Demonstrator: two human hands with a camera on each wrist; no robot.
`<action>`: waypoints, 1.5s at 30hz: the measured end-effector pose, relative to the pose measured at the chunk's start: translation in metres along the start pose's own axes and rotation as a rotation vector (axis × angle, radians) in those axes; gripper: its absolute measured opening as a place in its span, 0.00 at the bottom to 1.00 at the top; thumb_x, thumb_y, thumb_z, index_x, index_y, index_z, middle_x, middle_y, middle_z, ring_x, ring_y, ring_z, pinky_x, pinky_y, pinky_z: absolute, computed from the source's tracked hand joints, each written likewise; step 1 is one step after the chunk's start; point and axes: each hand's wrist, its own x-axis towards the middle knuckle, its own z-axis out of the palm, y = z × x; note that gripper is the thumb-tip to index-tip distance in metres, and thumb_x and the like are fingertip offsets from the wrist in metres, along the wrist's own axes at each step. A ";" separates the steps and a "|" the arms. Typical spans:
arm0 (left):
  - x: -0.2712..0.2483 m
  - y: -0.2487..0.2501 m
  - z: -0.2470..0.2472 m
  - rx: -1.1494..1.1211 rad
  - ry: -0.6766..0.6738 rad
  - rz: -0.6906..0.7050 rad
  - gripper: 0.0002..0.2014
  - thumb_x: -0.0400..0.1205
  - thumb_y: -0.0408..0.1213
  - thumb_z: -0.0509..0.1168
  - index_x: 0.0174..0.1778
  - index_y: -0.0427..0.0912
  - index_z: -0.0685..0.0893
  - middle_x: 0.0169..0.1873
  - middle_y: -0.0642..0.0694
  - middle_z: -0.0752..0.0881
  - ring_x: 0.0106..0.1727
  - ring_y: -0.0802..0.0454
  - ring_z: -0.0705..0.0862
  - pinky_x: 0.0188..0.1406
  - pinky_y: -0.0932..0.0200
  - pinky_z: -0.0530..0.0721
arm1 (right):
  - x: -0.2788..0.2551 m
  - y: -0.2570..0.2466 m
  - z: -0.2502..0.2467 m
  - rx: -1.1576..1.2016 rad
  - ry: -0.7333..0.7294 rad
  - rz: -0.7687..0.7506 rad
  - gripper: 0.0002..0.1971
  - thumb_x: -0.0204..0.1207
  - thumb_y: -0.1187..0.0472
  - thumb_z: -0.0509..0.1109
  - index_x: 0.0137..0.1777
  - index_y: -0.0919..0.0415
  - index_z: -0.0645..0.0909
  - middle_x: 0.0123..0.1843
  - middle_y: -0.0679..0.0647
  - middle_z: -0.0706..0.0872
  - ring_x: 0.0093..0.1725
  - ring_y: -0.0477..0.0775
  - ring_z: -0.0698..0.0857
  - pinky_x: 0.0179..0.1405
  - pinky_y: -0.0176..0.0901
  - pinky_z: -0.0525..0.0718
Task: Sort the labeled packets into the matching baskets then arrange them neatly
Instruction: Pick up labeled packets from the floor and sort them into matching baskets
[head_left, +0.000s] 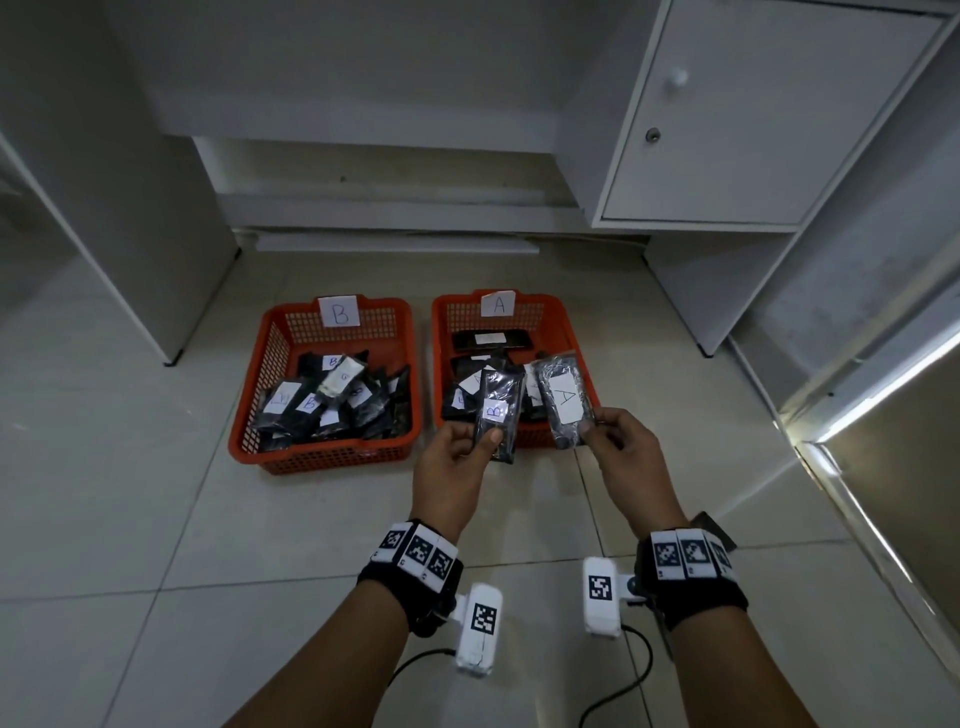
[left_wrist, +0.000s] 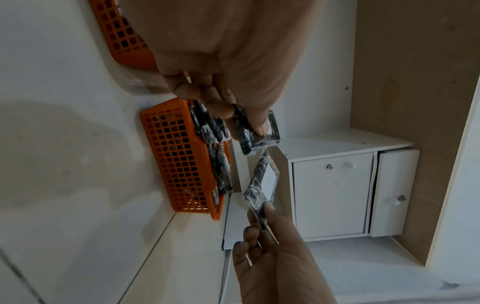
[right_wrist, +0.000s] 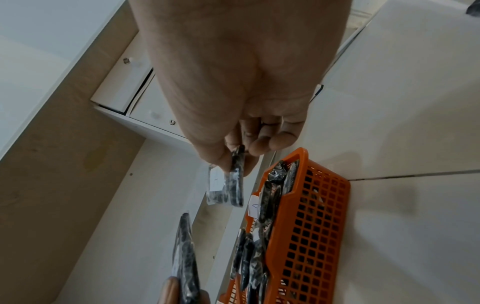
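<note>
The left hand pinches the lower end of the B packet between thumb and curled fingers; the A packet is pinched likewise by the right hand. Both packets are held upright above the near rim of the A basket. The B basket sits beside it on the tiled floor, below a white cabinet. Labels deeper in the piles are hard to read.

Head view: from above, facing forward and down over both wrists toward two orange baskets on the floor. Wrist views: close behind each hand, facing along the fingers, rotated sideways. Shared by all: basket A, white cabinet.
</note>
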 end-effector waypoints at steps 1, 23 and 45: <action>0.002 0.000 -0.001 -0.003 0.004 0.005 0.13 0.79 0.53 0.77 0.47 0.49 0.85 0.40 0.51 0.93 0.42 0.56 0.89 0.48 0.53 0.85 | 0.003 0.001 0.002 -0.001 -0.005 -0.003 0.05 0.86 0.57 0.75 0.59 0.52 0.87 0.51 0.52 0.94 0.51 0.48 0.91 0.53 0.44 0.85; 0.030 0.005 -0.085 -0.077 0.309 0.061 0.15 0.81 0.50 0.76 0.50 0.42 0.84 0.40 0.45 0.90 0.42 0.57 0.87 0.41 0.65 0.83 | 0.067 0.003 0.043 0.009 0.373 0.027 0.12 0.81 0.54 0.78 0.59 0.50 0.80 0.52 0.54 0.92 0.51 0.54 0.92 0.57 0.61 0.92; 0.086 -0.007 -0.220 0.524 0.577 -0.036 0.19 0.79 0.61 0.72 0.50 0.47 0.88 0.43 0.48 0.91 0.50 0.41 0.88 0.49 0.51 0.85 | 0.036 0.005 0.072 -0.467 0.090 -0.187 0.01 0.83 0.61 0.75 0.52 0.56 0.86 0.59 0.56 0.79 0.49 0.53 0.84 0.45 0.28 0.74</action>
